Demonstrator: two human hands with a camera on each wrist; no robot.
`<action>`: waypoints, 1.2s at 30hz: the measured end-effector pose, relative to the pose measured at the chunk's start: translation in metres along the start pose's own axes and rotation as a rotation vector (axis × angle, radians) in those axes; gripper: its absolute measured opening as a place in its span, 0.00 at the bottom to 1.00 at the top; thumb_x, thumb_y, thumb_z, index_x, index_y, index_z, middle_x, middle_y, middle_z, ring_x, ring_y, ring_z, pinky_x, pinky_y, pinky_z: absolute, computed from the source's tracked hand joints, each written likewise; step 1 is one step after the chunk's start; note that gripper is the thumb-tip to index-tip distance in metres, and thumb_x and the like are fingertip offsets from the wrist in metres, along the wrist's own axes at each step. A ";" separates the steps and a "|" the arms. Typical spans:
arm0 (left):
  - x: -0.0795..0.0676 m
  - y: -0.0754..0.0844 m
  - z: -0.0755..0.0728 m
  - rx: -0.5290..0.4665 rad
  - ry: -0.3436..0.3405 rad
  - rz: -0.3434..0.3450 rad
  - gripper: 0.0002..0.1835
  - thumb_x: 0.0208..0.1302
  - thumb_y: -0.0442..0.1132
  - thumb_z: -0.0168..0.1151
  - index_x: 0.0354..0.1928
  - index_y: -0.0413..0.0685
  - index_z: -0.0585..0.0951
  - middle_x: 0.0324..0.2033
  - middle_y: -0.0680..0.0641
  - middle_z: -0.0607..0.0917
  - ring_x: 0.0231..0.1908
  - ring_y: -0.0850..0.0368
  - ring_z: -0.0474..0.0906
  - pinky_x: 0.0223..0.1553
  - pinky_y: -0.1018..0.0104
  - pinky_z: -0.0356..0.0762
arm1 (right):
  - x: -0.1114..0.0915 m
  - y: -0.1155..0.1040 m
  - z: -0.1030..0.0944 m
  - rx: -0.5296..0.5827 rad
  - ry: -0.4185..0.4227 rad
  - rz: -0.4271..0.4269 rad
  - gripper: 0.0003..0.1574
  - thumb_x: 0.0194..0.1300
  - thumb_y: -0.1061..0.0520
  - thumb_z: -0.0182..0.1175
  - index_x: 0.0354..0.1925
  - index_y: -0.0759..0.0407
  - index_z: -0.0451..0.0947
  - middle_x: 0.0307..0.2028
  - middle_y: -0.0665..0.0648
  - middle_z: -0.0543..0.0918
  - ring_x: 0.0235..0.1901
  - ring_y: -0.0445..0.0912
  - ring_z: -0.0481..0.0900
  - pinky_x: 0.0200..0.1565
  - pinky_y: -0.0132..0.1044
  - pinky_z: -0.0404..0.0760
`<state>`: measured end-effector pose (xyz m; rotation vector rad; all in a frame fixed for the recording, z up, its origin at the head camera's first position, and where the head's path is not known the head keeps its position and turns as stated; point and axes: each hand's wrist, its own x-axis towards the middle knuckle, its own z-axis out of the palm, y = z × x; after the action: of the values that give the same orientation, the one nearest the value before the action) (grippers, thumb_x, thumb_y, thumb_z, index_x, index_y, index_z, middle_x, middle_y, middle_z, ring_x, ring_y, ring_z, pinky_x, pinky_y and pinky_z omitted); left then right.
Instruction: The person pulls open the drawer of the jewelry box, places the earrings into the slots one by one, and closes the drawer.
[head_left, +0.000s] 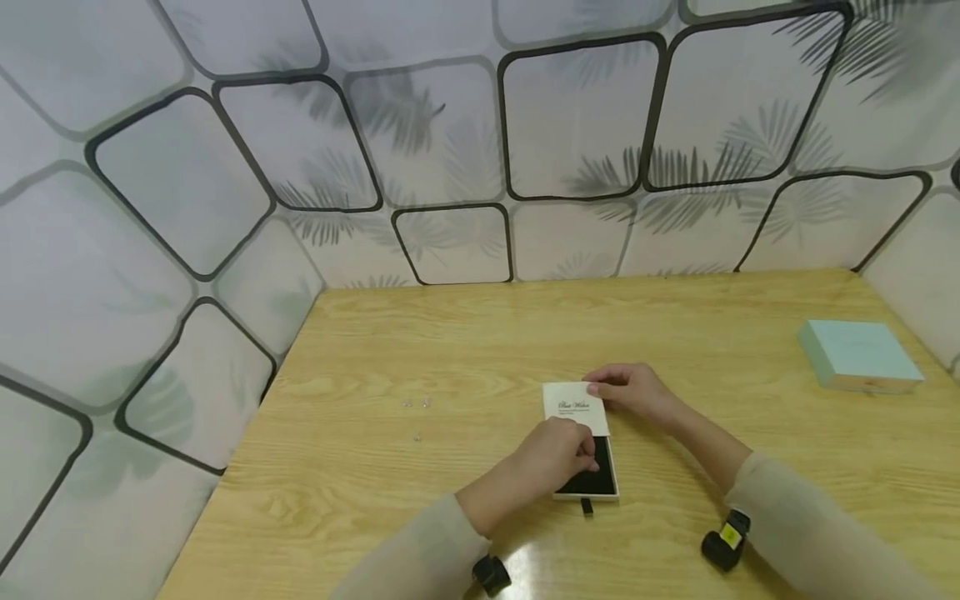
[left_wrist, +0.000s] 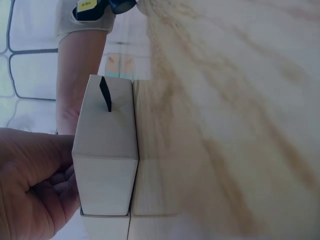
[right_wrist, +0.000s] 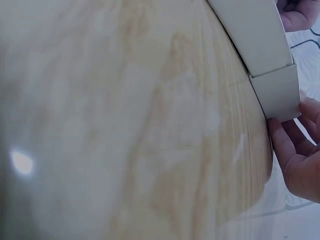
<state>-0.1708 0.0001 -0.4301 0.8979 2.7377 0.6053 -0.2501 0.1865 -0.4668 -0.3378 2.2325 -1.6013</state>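
A small white drawer-style gift box lies on the table. Its printed sleeve (head_left: 561, 393) covers the far part, and its black-lined drawer (head_left: 602, 479) is pulled out toward me. A black ribbon tab (left_wrist: 105, 94) sticks out from the drawer's near end. At the sleeve's far end, my right hand (head_left: 636, 395) grips it between thumb and fingers, also seen in the right wrist view. My left hand (head_left: 551, 454) is over the drawer with curled fingers, its fingertips low at the black lining. Whether it pinches something small is hidden.
Several tiny clear, shiny pieces (head_left: 417, 437) lie on the wooden table (head_left: 337, 500) left of the box. A pale blue box (head_left: 862, 350) sits at the far right. Patterned fabric (head_left: 435, 108) rises behind the table and along its sides.
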 end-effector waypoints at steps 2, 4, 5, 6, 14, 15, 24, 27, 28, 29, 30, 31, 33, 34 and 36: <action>0.000 0.000 0.000 0.003 0.003 0.018 0.06 0.58 0.40 0.67 0.28 0.47 0.82 0.24 0.56 0.84 0.25 0.72 0.75 0.25 0.86 0.68 | -0.001 -0.001 -0.001 0.000 0.010 0.012 0.25 0.63 0.51 0.63 0.50 0.71 0.77 0.44 0.61 0.83 0.39 0.40 0.80 0.39 0.32 0.82; 0.000 -0.001 0.000 0.009 0.007 0.032 0.06 0.58 0.41 0.67 0.27 0.47 0.82 0.24 0.56 0.84 0.25 0.72 0.75 0.25 0.86 0.68 | -0.003 -0.001 -0.002 0.005 0.015 0.021 0.25 0.63 0.52 0.63 0.49 0.71 0.77 0.43 0.61 0.83 0.39 0.40 0.80 0.39 0.32 0.82; 0.000 -0.001 0.000 0.016 0.008 0.035 0.07 0.57 0.41 0.67 0.27 0.47 0.82 0.24 0.56 0.84 0.25 0.72 0.75 0.25 0.86 0.68 | -0.003 -0.001 -0.002 0.015 0.012 0.026 0.25 0.63 0.52 0.63 0.49 0.71 0.77 0.43 0.60 0.83 0.39 0.40 0.80 0.39 0.32 0.82; -0.001 -0.001 0.000 0.020 0.005 0.035 0.07 0.57 0.41 0.68 0.28 0.47 0.82 0.24 0.56 0.84 0.24 0.73 0.75 0.25 0.86 0.68 | -0.004 -0.001 -0.002 0.028 0.008 0.030 0.25 0.63 0.53 0.63 0.49 0.71 0.77 0.43 0.60 0.83 0.39 0.40 0.80 0.40 0.33 0.83; -0.002 -0.001 -0.001 0.025 -0.014 0.044 0.06 0.58 0.41 0.67 0.29 0.46 0.82 0.25 0.56 0.84 0.25 0.73 0.75 0.25 0.87 0.68 | -0.005 0.002 0.000 0.108 -0.003 0.012 0.25 0.64 0.55 0.62 0.51 0.74 0.75 0.43 0.60 0.83 0.39 0.39 0.81 0.41 0.35 0.83; -0.002 -0.001 -0.001 0.024 -0.015 0.045 0.06 0.59 0.40 0.67 0.29 0.46 0.82 0.25 0.56 0.84 0.25 0.74 0.75 0.25 0.87 0.68 | -0.004 0.002 0.000 0.109 -0.006 0.009 0.25 0.64 0.55 0.62 0.51 0.74 0.75 0.43 0.60 0.83 0.39 0.39 0.81 0.41 0.35 0.83; -0.002 -0.003 -0.001 -0.108 -0.017 0.012 0.05 0.58 0.38 0.67 0.31 0.43 0.83 0.25 0.55 0.85 0.24 0.75 0.76 0.25 0.86 0.69 | -0.003 0.003 0.001 0.104 -0.022 -0.016 0.24 0.65 0.56 0.61 0.51 0.74 0.75 0.44 0.62 0.83 0.39 0.38 0.82 0.42 0.35 0.83; -0.004 -0.007 -0.003 -0.340 -0.042 -0.046 0.07 0.59 0.37 0.66 0.35 0.40 0.83 0.25 0.54 0.85 0.23 0.72 0.76 0.25 0.83 0.74 | -0.003 0.003 0.000 0.095 -0.029 -0.015 0.24 0.65 0.56 0.60 0.51 0.74 0.75 0.44 0.63 0.82 0.40 0.39 0.82 0.42 0.35 0.83; -0.005 -0.008 -0.005 -0.444 -0.054 -0.071 0.08 0.59 0.36 0.66 0.37 0.39 0.82 0.25 0.52 0.85 0.22 0.70 0.77 0.25 0.80 0.76 | -0.003 0.002 0.000 0.089 -0.030 -0.016 0.24 0.65 0.55 0.60 0.51 0.74 0.75 0.45 0.63 0.82 0.40 0.39 0.82 0.42 0.35 0.83; -0.006 -0.009 -0.007 -0.542 -0.061 -0.093 0.09 0.59 0.36 0.66 0.39 0.38 0.82 0.25 0.51 0.84 0.22 0.68 0.78 0.25 0.78 0.78 | -0.004 0.001 0.000 0.080 -0.028 -0.018 0.24 0.66 0.55 0.60 0.51 0.73 0.75 0.45 0.64 0.82 0.40 0.40 0.82 0.42 0.35 0.83; -0.007 -0.010 -0.010 -0.641 -0.067 -0.120 0.10 0.59 0.35 0.66 0.41 0.37 0.82 0.25 0.50 0.84 0.22 0.66 0.79 0.25 0.76 0.79 | -0.004 0.001 -0.001 0.064 -0.024 -0.019 0.24 0.66 0.54 0.60 0.51 0.73 0.75 0.45 0.64 0.82 0.40 0.40 0.81 0.42 0.35 0.83; -0.008 -0.011 -0.013 -0.717 -0.070 -0.139 0.11 0.59 0.35 0.66 0.42 0.36 0.81 0.25 0.49 0.84 0.22 0.64 0.80 0.26 0.74 0.81 | -0.004 0.000 -0.001 0.051 -0.021 -0.018 0.24 0.66 0.54 0.60 0.51 0.72 0.76 0.45 0.64 0.82 0.40 0.40 0.81 0.42 0.34 0.83; -0.011 -0.014 -0.018 -0.823 -0.074 -0.160 0.13 0.60 0.34 0.65 0.45 0.35 0.81 0.27 0.47 0.85 0.24 0.60 0.82 0.27 0.70 0.82 | -0.005 -0.002 0.000 0.022 -0.010 -0.020 0.24 0.66 0.53 0.60 0.51 0.71 0.76 0.46 0.64 0.82 0.40 0.39 0.81 0.41 0.34 0.83; -0.013 -0.015 -0.021 -0.853 -0.076 -0.168 0.14 0.60 0.35 0.65 0.46 0.35 0.81 0.28 0.46 0.85 0.25 0.59 0.83 0.27 0.69 0.83 | -0.005 -0.002 0.000 0.008 -0.005 -0.021 0.24 0.65 0.53 0.60 0.51 0.70 0.77 0.46 0.64 0.82 0.40 0.39 0.80 0.41 0.33 0.83; -0.017 -0.017 -0.025 -0.909 -0.076 -0.183 0.16 0.62 0.35 0.63 0.50 0.36 0.80 0.30 0.44 0.86 0.27 0.56 0.84 0.29 0.67 0.83 | -0.005 -0.003 0.001 -0.010 -0.002 -0.018 0.24 0.65 0.52 0.61 0.50 0.70 0.77 0.46 0.63 0.82 0.40 0.39 0.79 0.40 0.33 0.82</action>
<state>-0.1741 -0.0305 -0.4139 0.4144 2.0462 1.5299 -0.2453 0.1868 -0.4636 -0.3629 2.2427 -1.5984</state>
